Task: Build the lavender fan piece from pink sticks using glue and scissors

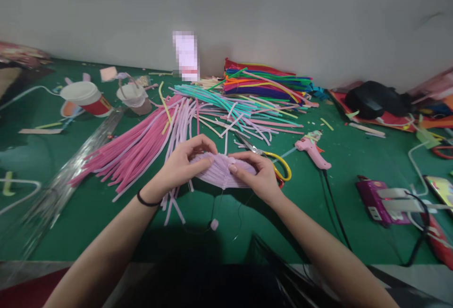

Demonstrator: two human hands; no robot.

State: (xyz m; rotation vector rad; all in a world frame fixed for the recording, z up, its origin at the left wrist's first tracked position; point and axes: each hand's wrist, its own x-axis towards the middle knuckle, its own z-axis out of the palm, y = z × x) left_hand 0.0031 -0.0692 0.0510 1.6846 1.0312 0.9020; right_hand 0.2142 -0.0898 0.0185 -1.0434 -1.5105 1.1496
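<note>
- Centrally, a ribbed lilac piece (pixel 222 172) is held over the green table (pixel 293 242).
- The left hand (pixel 191 158) grips its left part — fingers arched, thumb close to them.
- The right hand (pixel 261 172) pinches the other side — thumb in front, fingers nearly closed behind.
- Yellow-handled scissors (pixel 284 166) lie just beside the right hand; a pink glue gun (pixel 313 151) lies farther right.

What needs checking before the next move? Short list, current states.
1. Left hand grips lilac piece: ok.
2. Right hand grips its other side: ok.
3. Scissors well away from fingers: not ok, right beside the right hand.
4. Glue gun apart from both hands: ok.
5. Glue gun cool: cannot tell.
6. Small lilac tuft resting on table: cannot tell.
</note>
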